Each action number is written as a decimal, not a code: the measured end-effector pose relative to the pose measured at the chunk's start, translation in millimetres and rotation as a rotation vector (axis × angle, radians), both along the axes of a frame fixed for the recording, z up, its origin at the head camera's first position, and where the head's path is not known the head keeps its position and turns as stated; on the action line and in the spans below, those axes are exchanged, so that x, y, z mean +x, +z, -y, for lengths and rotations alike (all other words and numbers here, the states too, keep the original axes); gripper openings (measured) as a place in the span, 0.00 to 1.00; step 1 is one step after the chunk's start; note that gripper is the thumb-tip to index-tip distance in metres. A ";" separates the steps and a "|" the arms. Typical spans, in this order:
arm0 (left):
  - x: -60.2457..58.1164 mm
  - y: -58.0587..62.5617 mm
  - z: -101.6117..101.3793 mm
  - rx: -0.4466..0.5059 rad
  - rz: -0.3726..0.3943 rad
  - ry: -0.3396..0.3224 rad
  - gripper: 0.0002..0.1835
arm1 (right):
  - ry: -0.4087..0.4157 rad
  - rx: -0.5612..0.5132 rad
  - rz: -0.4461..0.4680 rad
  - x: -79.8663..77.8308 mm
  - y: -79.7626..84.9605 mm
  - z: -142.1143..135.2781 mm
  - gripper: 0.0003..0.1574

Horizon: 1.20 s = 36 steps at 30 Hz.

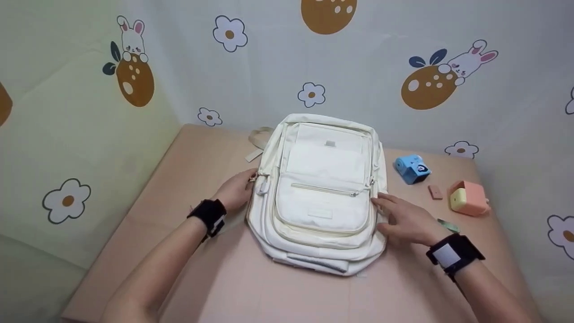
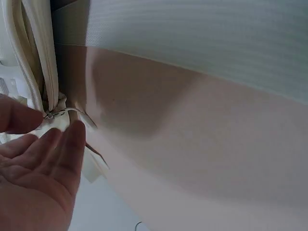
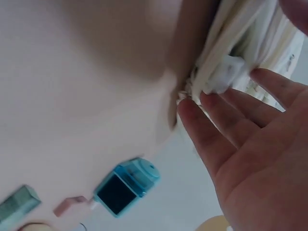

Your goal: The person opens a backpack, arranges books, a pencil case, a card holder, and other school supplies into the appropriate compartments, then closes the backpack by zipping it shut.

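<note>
We see the bag (image 1: pixel 320 202) mid-counter (image 1: pixel 251 296), its top toward twelve o'clock. At its nine o'clock edge we have the left hand (image 1: pixel 235 192), near a zip pull (image 2: pixel 55 114), fingers nearly straight, thumb apart; whether it touches, we cannot tell. Toward four o'clock we find the right hand (image 1: pixel 409 220) spread wide, fingertips against the bag's side. Around the bag we spot a strap (image 1: pixel 254 155) at ten, a blue box (image 1: pixel 411 170) between two and three, and a pink box (image 1: pixel 473 198) at three.
</note>
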<state>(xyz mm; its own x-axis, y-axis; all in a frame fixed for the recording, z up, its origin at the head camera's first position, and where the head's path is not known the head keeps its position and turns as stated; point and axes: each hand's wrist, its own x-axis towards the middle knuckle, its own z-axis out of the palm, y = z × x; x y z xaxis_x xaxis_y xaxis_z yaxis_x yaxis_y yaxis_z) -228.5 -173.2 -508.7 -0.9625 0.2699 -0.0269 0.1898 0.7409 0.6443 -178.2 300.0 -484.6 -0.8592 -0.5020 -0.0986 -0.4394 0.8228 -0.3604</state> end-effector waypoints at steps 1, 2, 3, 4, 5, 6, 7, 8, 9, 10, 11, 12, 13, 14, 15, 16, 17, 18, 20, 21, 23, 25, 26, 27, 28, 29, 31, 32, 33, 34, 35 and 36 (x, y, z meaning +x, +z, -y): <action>-1.8 -0.4 -0.5 -0.008 -0.001 0.000 0.28 | -0.003 0.007 -0.023 -1.2 4.4 2.4 0.43; -3.4 -1.0 -1.0 -0.019 0.000 0.005 0.29 | -0.003 0.008 -0.049 -2.6 9.1 5.5 0.41; -5.0 -1.6 -1.6 -0.030 -0.005 0.007 0.30 | 0.000 0.005 -0.081 -4.3 13.6 9.4 0.38; -6.6 -2.5 -2.0 -0.043 -0.013 0.015 0.30 | 0.009 0.001 -0.115 -6.0 18.2 14.1 0.36; -7.9 -3.1 -2.5 -0.048 -0.017 0.026 0.30 | 0.021 -0.008 -0.143 -7.5 22.9 19.7 0.35; -9.3 -3.8 -2.9 -0.055 -0.022 0.041 0.29 | 0.035 -0.020 -0.162 -8.8 27.4 26.3 0.33; -10.4 -4.8 -2.9 -0.059 -0.023 0.057 0.29 | 0.054 -0.031 -0.177 -9.8 31.2 33.8 0.32; -11.4 -5.8 -2.8 -0.066 -0.026 0.073 0.29 | 0.080 -0.043 -0.192 -10.6 34.6 41.8 0.31; -12.4 -6.8 -2.6 -0.076 -0.032 0.084 0.27 | 0.106 -0.052 -0.203 -11.0 37.7 50.2 0.30; -13.4 -7.9 -2.3 -0.087 -0.037 0.098 0.26 | 0.137 -0.059 -0.214 -11.4 40.6 59.2 0.29; -14.3 -8.7 -2.2 -0.097 -0.041 0.107 0.24 | 0.169 -0.064 -0.221 -11.4 43.3 68.4 0.28; -15.1 -9.6 -2.0 -0.109 -0.048 0.111 0.21 | 0.201 -0.068 -0.230 -11.6 45.6 77.9 0.27; -15.8 -10.3 -1.9 -0.122 -0.060 0.111 0.19 | 0.234 -0.070 -0.241 -11.9 47.3 87.3 0.27; -16.1 -10.6 -1.9 -0.139 -0.071 0.111 0.16 | 0.267 -0.070 -0.251 -12.2 49.3 96.9 0.26; -16.3 -10.3 -2.0 -0.154 -0.080 0.110 0.15 | 0.299 -0.067 -0.260 -12.9 51.0 106.3 0.25; -16.6 -10.2 -2.0 -0.166 -0.086 0.110 0.14 | 0.329 -0.059 -0.264 -14.1 52.5 115.7 0.25; -16.4 -9.6 -2.0 -0.173 -0.091 0.110 0.13 | 0.358 -0.052 -0.267 -15.7 53.9 124.8 0.24; -16.3 -9.2 -1.9 -0.179 -0.094 0.111 0.12 | 0.385 -0.046 -0.277 -17.6 55.2 133.6 0.23; -15.5 -7.7 -2.0 -0.184 -0.088 0.118 0.12 | 0.426 -0.033 -0.281 -22.7 56.9 149.7 0.23; -15.4 -7.3 -2.1 -0.184 -0.083 0.123 0.12 | 0.442 -0.028 -0.282 -25.8 57.3 157.1 0.23; -14.7 -6.8 -1.8 -0.178 -0.077 0.130 0.12 | 0.466 -0.015 -0.282 -32.3 57.8 171.8 0.23; -14.1 -6.4 -1.7 -0.170 -0.073 0.129 0.11 | 0.470 0.015 -0.261 -39.0 56.9 185.4 0.24; -14.0 -6.4 -1.4 -0.169 -0.073 0.128 0.11 | 0.469 0.034 -0.247 -42.1 56.3 192.1 0.25; -14.0 -6.4 -1.1 -0.166 -0.075 0.130 0.10 | 0.466 0.056 -0.234 -45.3 55.4 198.8 0.27; -13.9 -6.5 -0.7 -0.159 -0.077 0.133 0.10 | 0.462 0.081 -0.218 -48.5 54.4 205.6 0.29; -14.0 -6.5 -0.3 -0.150 -0.081 0.138 0.10 | 0.455 0.107 -0.202 -51.3 53.4 212.1 0.31; -14.0 -6.2 0.9 -0.136 -0.089 0.154 0.09 | 0.440 0.155 -0.178 -56.5 51.4 225.4 0.36; -14.1 -6.0 1.5 -0.128 -0.093 0.162 0.08 | 0.434 0.176 -0.169 -58.5 50.3 232.0 0.38; -13.9 -5.7 2.2 -0.122 -0.101 0.167 0.08 | 0.430 0.196 -0.161 -60.3 49.3 238.3 0.40; -14.1 -5.6 2.8 -0.119 -0.107 0.172 0.07 | 0.424 0.216 -0.153 -61.7 48.1 244.5 0.42; -14.2 -5.4 3.4 -0.121 -0.113 0.174 0.07 | 0.414 0.233 -0.144 -62.7 46.8 250.3 0.44; -14.2 -5.2 4.0 -0.124 -0.118 0.174 0.06 | 0.407 0.251 -0.140 -63.5 45.4 255.9 0.45</action>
<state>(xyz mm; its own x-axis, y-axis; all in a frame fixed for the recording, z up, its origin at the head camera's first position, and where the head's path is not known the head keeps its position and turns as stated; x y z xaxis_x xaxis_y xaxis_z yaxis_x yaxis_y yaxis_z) -242.6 -177.3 -513.9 -0.9927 0.1016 0.0653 0.1208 0.8413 0.5270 -241.7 44.1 -439.2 -0.6124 -0.7748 -0.1569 -0.7729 0.6285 -0.0875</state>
